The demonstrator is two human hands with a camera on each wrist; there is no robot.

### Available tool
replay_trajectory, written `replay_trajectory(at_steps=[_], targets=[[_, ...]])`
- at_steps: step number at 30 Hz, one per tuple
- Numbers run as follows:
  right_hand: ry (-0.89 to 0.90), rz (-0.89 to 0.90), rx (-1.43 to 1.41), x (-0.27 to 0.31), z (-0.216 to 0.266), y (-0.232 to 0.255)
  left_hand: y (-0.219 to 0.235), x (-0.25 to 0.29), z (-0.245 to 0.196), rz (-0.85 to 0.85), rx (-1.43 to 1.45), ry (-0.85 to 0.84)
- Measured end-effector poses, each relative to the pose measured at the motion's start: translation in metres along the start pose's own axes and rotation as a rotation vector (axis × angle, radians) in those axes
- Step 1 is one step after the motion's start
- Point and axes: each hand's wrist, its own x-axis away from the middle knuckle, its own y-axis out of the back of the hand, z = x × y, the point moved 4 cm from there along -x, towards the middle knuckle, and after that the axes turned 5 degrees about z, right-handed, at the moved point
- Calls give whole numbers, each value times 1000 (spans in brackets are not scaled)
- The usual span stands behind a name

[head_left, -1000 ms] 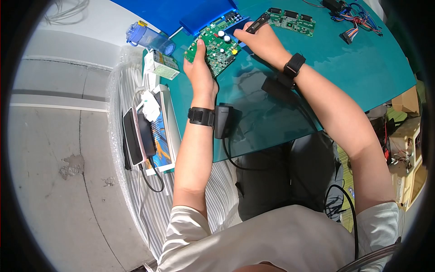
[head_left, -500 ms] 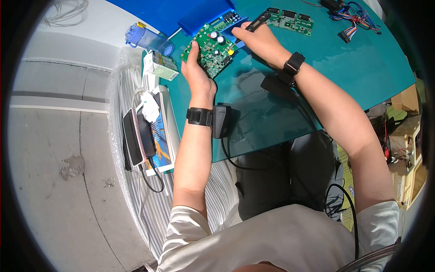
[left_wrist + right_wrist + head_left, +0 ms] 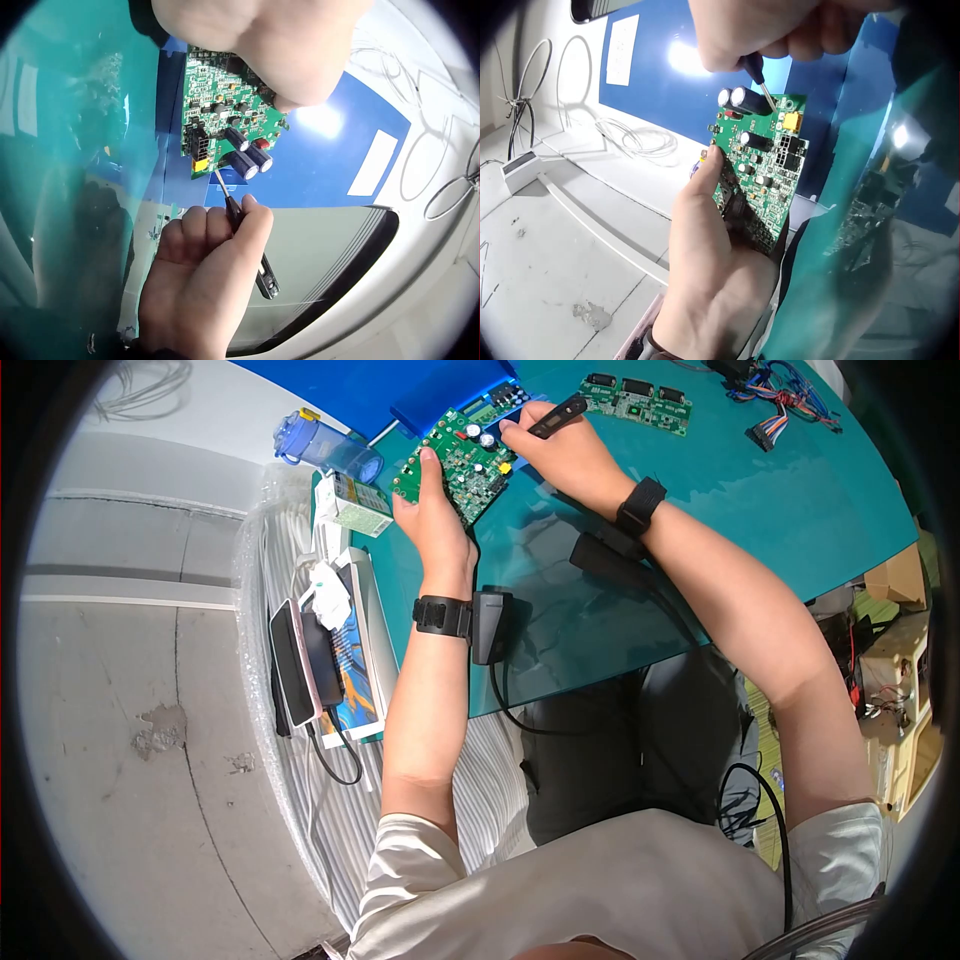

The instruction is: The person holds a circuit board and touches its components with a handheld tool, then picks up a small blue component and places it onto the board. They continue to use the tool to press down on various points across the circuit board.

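Observation:
A green circuit board (image 3: 468, 478) with tall capacitors and a yellow part is held up by my left hand (image 3: 436, 525), thumb over its face and the other fingers behind it. My right hand (image 3: 577, 460) grips a black pen-shaped screwdriver (image 3: 560, 417), its fingers curled round the handle. In the left wrist view the metal shaft (image 3: 222, 184) reaches the board's corner beside the yellow part. From the right wrist, the tip meets the board between the yellow part (image 3: 792, 121) and the large capacitors (image 3: 748, 100).
Behind the board stands a blue metal housing (image 3: 430, 395). A second green board (image 3: 640, 408) with several connectors lies beyond my right hand, near a wire bundle (image 3: 785, 405). A water bottle (image 3: 330, 445) and a small carton (image 3: 355, 505) stand at the left edge of the green mat (image 3: 800, 520).
The board has shifted slightly left and turned a little in my left hand. My right hand has moved slightly left along with it, and the screwdriver handle has changed its slant.

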Motion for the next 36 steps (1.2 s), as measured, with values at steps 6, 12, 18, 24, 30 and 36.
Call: replay_trajectory(at_steps=[6, 12, 18, 24, 30, 36], targets=[[-5, 32, 58, 2, 2, -2, -2, 2, 0, 18, 14, 6], [-35, 46, 57, 1, 0, -3, -2, 0, -1, 14, 21, 14], [-29, 33, 67, -2, -4, -3, -1, 1, 1, 23, 64, 47], [-82, 66, 56, -3, -4, -1, -4, 3, -1, 19, 96, 85], [-87, 85, 101, -4, -3, -1, -3, 3, -1, 6, 79, 87], [-99, 41, 30, -2, 1, -1, -4, 3, -1, -33, 70, 107]])
